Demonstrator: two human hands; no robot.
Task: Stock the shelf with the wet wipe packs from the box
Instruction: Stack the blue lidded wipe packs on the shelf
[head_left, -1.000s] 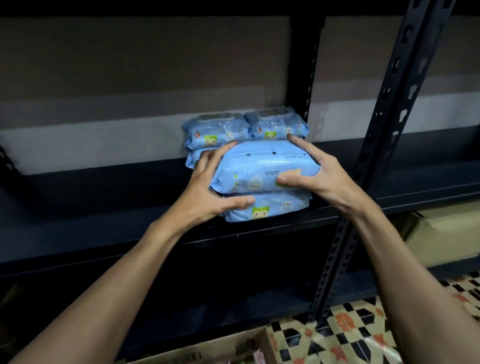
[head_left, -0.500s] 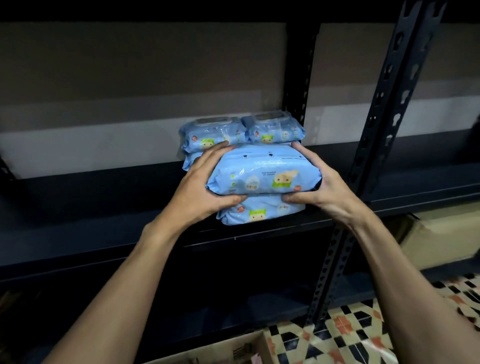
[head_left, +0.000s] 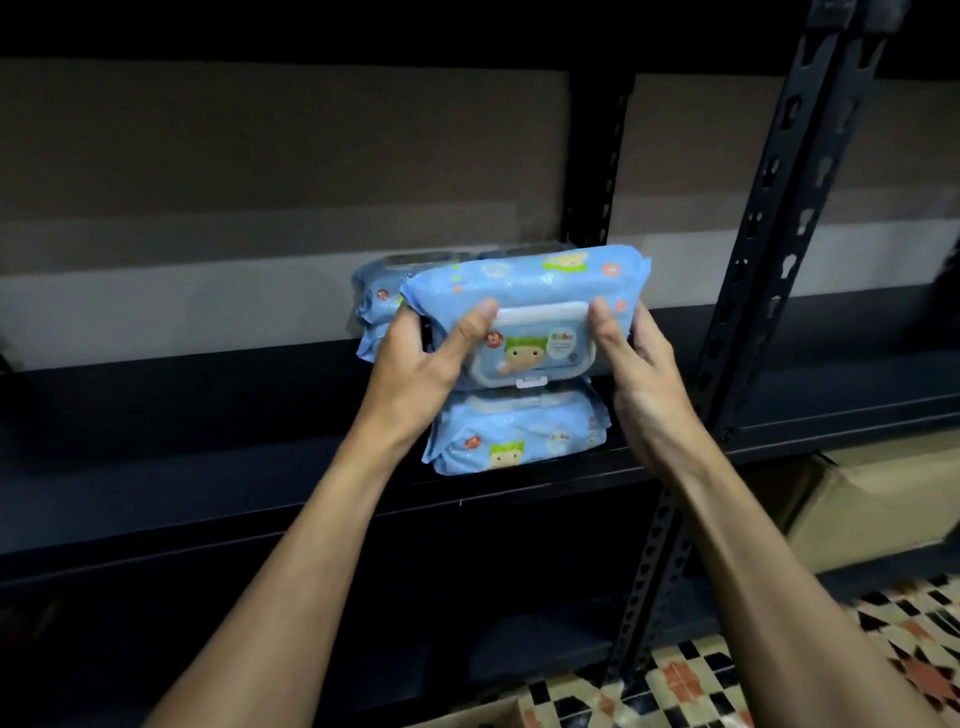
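Both hands are on one wet wipe pack: left hand (head_left: 415, 358) grips its left end, right hand (head_left: 641, 364) its right end, thumbs on the front face, other fingers wrapped behind. Two-end grip likely because the soft pack sags if held one-sided. Shelf (head_left: 208, 467), dark metal, spans the frame, mostly bare at 9 o'clock; stock is bunched against the upright post (head_left: 769, 234) at 3 o'clock of the stack, probably so the row fills from that corner outward. Rear packs (head_left: 379, 296) stacked at the back, 10 o'clock of the hands, partly hidden. Front pack (head_left: 514, 436) lies flat at the shelf edge, directly at 6 o'clock under the held pack (head_left: 524, 291). Held pack is tipped up, lid face toward the camera, lower edge at or just above the front pack's top; contact not clear. Looks like it's being set down as the second layer, matching the rear stack. Its white flip lid (head_left: 535, 353) sits between the two thumbs, so pressing avoids popping it. Sliver of cardboard box (head_left: 483, 714) at 6 o'clock, frame bottom, likely the supply; contents not visible. Another carton (head_left: 872, 499) at 4 o'clock on a lower level.
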